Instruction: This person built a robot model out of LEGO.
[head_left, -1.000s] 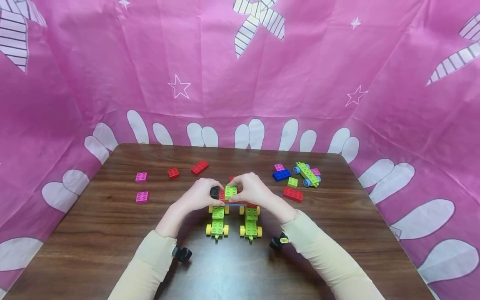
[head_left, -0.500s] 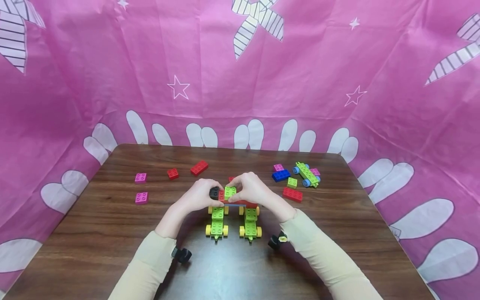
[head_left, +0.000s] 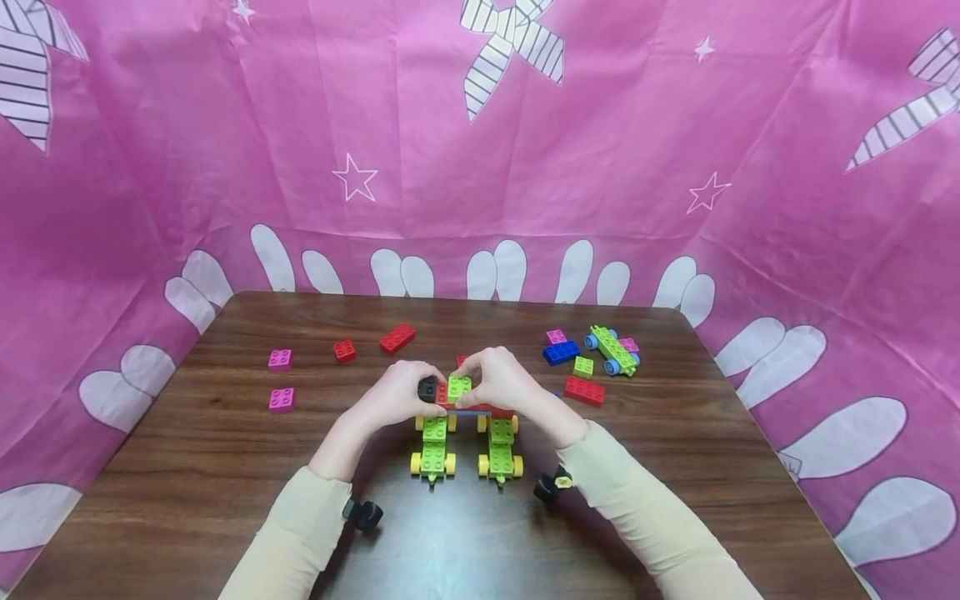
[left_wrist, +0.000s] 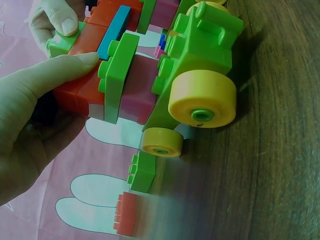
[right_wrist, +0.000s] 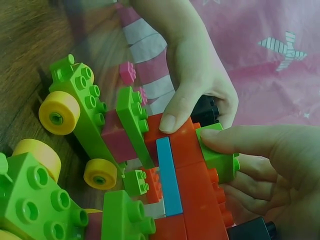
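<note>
Two green wheeled bases with yellow wheels, one on the left (head_left: 432, 457) and one on the right (head_left: 500, 458), stand side by side, bridged by red bricks (right_wrist: 197, 200) with a thin blue piece (right_wrist: 170, 175) on their near side. With its thumb on the near face of a red brick, my left hand (head_left: 401, 392) grips the left end of the bridge. A black brick (head_left: 427, 388) shows beside its fingers. My right hand (head_left: 501, 382) pinches a small green brick (right_wrist: 220, 157) that touches the top of the red bricks. Some right fingers are hidden behind it.
Pink bricks (head_left: 282, 400) and red bricks (head_left: 397, 337) lie at the far left and back. Toward the back right are a blue brick (head_left: 561, 352), a red brick (head_left: 583, 390), a small green brick (head_left: 582, 367) and a green base with blue wheels (head_left: 612, 350).
</note>
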